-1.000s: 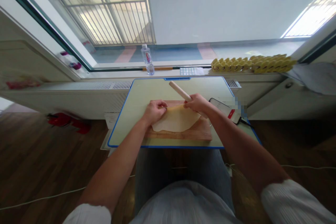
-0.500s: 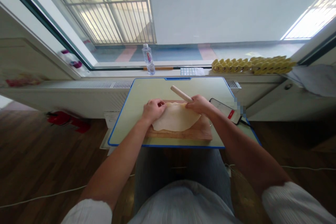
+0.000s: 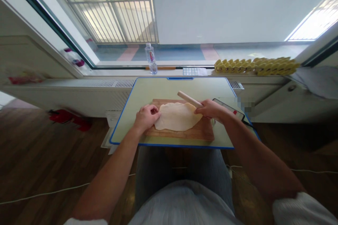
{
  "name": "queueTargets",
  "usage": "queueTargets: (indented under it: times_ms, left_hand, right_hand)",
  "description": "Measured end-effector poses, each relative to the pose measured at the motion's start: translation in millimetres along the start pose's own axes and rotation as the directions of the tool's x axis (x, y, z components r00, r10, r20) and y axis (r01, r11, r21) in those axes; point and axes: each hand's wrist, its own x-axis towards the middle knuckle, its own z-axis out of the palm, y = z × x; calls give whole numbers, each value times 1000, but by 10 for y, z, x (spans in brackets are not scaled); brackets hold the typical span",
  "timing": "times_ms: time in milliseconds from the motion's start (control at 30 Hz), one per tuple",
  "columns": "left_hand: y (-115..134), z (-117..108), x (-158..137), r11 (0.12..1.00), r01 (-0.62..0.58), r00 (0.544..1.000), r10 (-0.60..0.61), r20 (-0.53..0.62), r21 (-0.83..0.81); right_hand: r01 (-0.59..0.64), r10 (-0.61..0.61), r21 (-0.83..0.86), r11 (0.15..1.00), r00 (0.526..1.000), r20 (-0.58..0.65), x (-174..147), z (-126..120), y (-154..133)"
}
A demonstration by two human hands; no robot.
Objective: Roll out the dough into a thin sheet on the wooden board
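A thin, pale sheet of dough (image 3: 178,116) with a wavy edge lies spread on a wooden cutting board (image 3: 182,134). At its left edge, my left hand (image 3: 146,116) is closed, thumb and fingers pinching the rim of the dough. My right hand (image 3: 210,109) grips the near end of a light wooden rolling pin (image 3: 188,99), which points up and to the left above the dough. The fingertips of that hand also touch the dough's right edge. Part of the board's right side is hidden under my right hand.
The board rests on a small blue-edged table (image 3: 158,88). A phone (image 3: 228,109) lies on the right, partly behind my forearm. On the windowsill stand a plastic bottle (image 3: 151,59) and yellow egg trays (image 3: 256,66). A red fire extinguisher (image 3: 68,119) is on the floor.
My left hand has moved left to the dough's left edge. My right hand and the rolling pin have shifted right and slightly down. The dough appears stretched wider, its far edge more exposed.
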Motion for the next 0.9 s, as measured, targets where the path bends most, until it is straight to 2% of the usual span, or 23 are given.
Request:
queueTargets:
  times_ms: [167,300,500,633,767,900]
  left_hand:
    - [67,5,8,998,22,1000,-22,10,-61]
    - [74,17,18,995,60,998,-60,2,-84]
    - [95,-55,-10,983,171,983,-175,61,60]
    - [128,-123,-50,969,200,972,-215,96,142]
    - [126,-136,-76,976,180,977,-192,95,120]
    - [118,-120,-81,987,152,987,-155,50,59]
  right_hand:
    - [36,-39,71,997,999,37,-109,-35,-10]
    - [16,-20,95,995,999,41,-181,-59,-67]
    - [24,-28,186,982,999,19,-263,46,-382]
    - [42,-48,140,989,998,40,-202,177,-547]
    - [56,-64,104,993,996,70,-70,314,-611]
    - [63,-63,-14,998,997,45,-17,399,-647]
